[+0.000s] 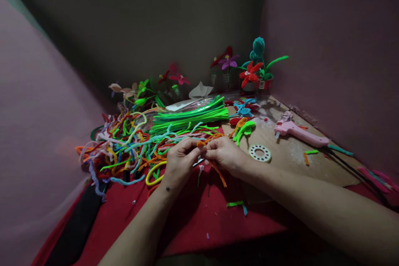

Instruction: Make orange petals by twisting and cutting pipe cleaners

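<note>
Pinching an orange pipe cleaner (219, 172), the left hand (182, 162) and right hand (227, 157) meet above the red cloth (193, 220), thumbs and fingers closed around it; one end slants out below the right hand; a green bundle (191, 118) lies behind, a colourful tangle (124, 141) leftward; rightward, a white disc (252, 153) and pink glue gun (302, 131) rest on the board (289, 170).
</note>
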`<state>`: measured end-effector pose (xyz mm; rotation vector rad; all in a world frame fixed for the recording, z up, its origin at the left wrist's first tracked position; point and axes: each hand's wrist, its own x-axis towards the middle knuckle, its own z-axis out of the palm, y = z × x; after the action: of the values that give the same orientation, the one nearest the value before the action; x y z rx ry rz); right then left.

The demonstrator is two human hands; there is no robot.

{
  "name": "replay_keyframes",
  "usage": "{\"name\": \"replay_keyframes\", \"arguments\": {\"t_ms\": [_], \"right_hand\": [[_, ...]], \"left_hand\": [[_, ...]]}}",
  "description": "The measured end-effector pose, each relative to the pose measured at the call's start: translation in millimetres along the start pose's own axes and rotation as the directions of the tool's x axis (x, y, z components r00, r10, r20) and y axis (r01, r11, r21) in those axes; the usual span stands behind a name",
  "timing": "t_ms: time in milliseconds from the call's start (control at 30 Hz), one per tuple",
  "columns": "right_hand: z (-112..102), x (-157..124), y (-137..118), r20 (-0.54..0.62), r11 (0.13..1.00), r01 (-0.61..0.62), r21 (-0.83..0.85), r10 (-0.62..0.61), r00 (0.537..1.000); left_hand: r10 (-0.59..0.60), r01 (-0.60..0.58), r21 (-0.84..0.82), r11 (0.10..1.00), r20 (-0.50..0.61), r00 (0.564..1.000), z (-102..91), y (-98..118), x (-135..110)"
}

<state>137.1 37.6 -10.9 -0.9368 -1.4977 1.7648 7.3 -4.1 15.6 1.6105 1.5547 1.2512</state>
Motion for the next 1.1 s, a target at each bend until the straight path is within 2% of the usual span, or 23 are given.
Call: {"name": "replay_keyframes", "arguments": {"t_ms": [67,133,200,300,367,433,567,633,733,800,933,1100], "right_hand": [[0.8,-0.5,0.1,-0.013,1.000,0.011,0.008,-0.011,1.000],[1.0,-0.5,0.3,-0.018,1.000,0.006,0.015,-0.006,1.000],[1.1,-0.2,0.8,-0.008,1.000,0.009,0.014,-0.009,1.000],[2.4,-0.4,1.3,-0.001,0.999,0.034,0.009,-0.034,0.999],[3.6,-1.3,0.8,0.002,0.999,0.040,0.012,-0.040,0.999],[4.1,-2.5,-0.8,0.008,0.999,0.035,0.031,-0.035,0.999],[2.1,-4.2,-8.3,-0.025,0.984,0.017,0.178,-0.012,1.000],[0.8,-3.9,-12.1,-0.063,0.951,0.042,0.306,-0.024,0.998],[-0.5,-1.9,-13.3,-0.122,0.899,0.064,0.433,-0.012,0.992],[-1.3,0.1,-10.5,-0.132,0.886,0.056,0.461,0.007,0.991],[-5.0,3.6,-5.4,-0.101,0.885,0.073,0.461,-0.029,0.994],[-8.8,3.7,-12.9,-0.252,0.932,0.203,0.299,-0.128,0.959]], "left_hand": [[0.142,-0.135,0.133,0.982,-0.045,0.989,1.4,-1.4,-1.1],[0.188,-0.178,0.188,0.966,-0.038,0.981,2.3,-1.5,-1.9],[0.178,-0.165,0.190,0.968,-0.054,0.983,2.6,-0.3,-2.3],[0.154,-0.126,0.196,0.972,-0.134,0.979,2.6,1.9,-2.7],[0.090,-0.066,0.156,0.985,-0.154,0.984,2.1,2.5,-2.4],[0.000,0.006,0.044,0.999,-0.143,0.990,0.9,1.8,-1.1],[-0.134,0.110,-0.279,0.954,-0.066,0.989,-1.9,-2.3,3.4],[-0.203,0.210,-0.352,0.912,0.057,0.977,-1.3,-5.0,4.8],[-0.314,0.421,-0.378,0.825,0.313,0.897,2.7,-9.5,4.6],[-0.330,0.496,-0.395,0.773,0.418,0.847,5.5,-12.8,3.7],[-0.325,0.488,-0.390,0.781,0.413,0.851,5.9,-16.8,2.7],[-0.371,0.475,-0.235,0.848,0.379,0.848,2.1,-10.4,2.2]]}}
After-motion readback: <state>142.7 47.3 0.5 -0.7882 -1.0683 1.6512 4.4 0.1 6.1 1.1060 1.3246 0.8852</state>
